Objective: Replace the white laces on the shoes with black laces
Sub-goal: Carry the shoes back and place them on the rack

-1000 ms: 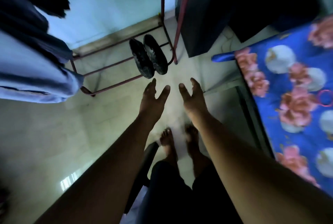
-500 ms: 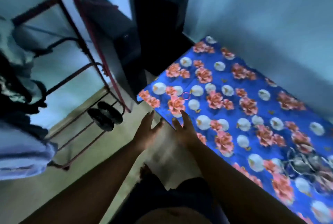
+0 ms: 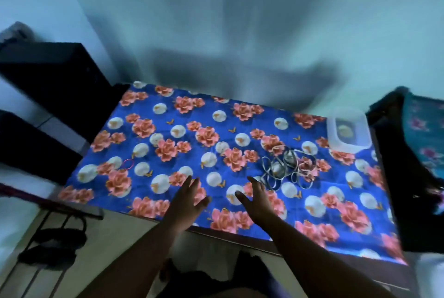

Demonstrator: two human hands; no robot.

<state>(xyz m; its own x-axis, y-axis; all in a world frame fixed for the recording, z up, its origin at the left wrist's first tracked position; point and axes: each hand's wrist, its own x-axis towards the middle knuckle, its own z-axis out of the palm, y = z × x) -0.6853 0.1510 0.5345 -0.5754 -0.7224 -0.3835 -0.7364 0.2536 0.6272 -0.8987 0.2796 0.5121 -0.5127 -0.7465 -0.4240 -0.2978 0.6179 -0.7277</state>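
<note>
Left hand (image 3: pixel 187 198): fingers spread wide, held nothing.
Right hand (image 3: pixel 258 198): fingers wide, empty.
Laces (image 3: pixel 288 168): tangled on floral table (image 3: pixel 168 115).

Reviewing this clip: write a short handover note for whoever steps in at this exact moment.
Left hand: open, fingers spread, holds nothing, over the near edge of the floral-covered table.
Right hand: open, empty, closest to the tangle of laces on the cloth; their colour is hard to tell in this dim light.
Shoes: dark pair on the low rack at lower left, not on the table; too blurred to see their lacing.
Also on the cloth: clear plastic container, pink band.
Done: nothing visible. Left: fetch the shoes, unlace them, thread black laces.
</note>
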